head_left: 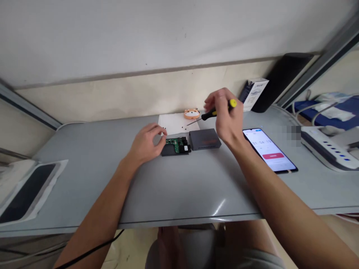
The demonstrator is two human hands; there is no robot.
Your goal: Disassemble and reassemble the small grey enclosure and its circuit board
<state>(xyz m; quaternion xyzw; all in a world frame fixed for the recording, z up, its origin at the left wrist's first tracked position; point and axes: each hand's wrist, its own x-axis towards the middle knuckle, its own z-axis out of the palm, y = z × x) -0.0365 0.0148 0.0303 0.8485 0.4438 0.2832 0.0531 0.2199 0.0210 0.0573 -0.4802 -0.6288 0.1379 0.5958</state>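
Observation:
A screwdriver (209, 115) with a black and yellow handle is gripped in my right hand (226, 112). Its thin shaft slants down to the left, the tip over a sheet of white paper (175, 120). Small dark screws (183, 128) lie on that paper. My left hand (148, 144) has its thumb and index fingertip pinched together at the paper's left edge; whatever they hold is too small to make out. Just right of those fingers, a green circuit board (176, 144) sits in a dark shallow case half. Beside it lies a dark grey box-shaped cover (205, 139) with a row of slots.
An orange animal-faced object (192, 113) stands at the paper's back edge. To the right are a phone (269, 149) showing a timer, a power strip (331, 147), and a white box (254, 93) by a black cylinder (280, 82). A dark flat panel (28, 190) lies at left.

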